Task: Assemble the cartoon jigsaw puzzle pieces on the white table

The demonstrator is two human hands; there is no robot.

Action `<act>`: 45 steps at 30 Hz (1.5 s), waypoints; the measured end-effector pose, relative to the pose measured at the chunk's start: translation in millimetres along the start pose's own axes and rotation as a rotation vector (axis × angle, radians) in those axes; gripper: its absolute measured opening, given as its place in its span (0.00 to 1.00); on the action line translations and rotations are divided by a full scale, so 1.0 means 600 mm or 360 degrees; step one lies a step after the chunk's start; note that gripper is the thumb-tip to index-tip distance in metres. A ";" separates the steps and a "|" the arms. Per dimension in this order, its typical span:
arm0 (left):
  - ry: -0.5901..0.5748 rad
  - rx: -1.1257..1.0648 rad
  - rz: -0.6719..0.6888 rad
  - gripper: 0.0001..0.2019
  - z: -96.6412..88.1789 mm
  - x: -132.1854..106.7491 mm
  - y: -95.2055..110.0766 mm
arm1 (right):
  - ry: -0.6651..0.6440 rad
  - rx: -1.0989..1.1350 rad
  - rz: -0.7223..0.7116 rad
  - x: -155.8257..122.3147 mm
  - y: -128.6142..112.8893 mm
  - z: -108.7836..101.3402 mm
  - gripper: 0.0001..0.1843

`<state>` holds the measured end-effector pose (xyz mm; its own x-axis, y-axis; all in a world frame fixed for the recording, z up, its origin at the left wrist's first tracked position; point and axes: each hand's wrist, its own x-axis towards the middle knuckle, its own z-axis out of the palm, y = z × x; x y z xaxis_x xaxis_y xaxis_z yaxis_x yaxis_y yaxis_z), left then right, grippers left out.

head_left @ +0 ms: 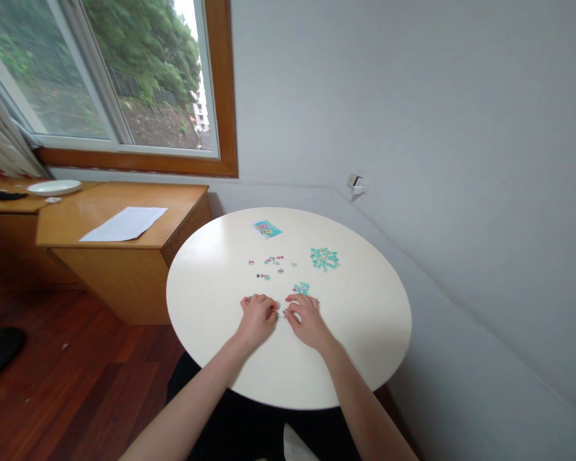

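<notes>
From the head camera, the round white surface [365,333] leaves room to move on both sides of the two hands, and its near edge curves in front of the person's lap. The left hand [260,314] and right hand [308,316] face each other, fingers curled inward — whether either grips anything cannot be told. Small puzzle pieces [278,314] lie between their fingertips, partly covered; their long axis is too small to make out. The right hand partly hides a cluster [302,288] just beyond it. Farther off lie scattered pieces [281,271], a teal pile [324,258] and a colourful card [267,229] — flat and askew.
</notes>
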<state>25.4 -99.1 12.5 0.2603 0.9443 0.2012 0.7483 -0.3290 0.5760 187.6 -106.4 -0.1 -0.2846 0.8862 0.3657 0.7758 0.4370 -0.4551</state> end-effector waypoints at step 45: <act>0.0024 0.0008 0.0006 0.08 0.008 0.003 -0.006 | 0.0000 0.0011 -0.0138 -0.002 -0.002 -0.002 0.05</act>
<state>25.7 -96.3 7.0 0.2539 0.9429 0.2156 0.7503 -0.3327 0.5712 187.7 -108.4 0.9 -0.3503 0.8450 0.4040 0.7446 0.5129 -0.4273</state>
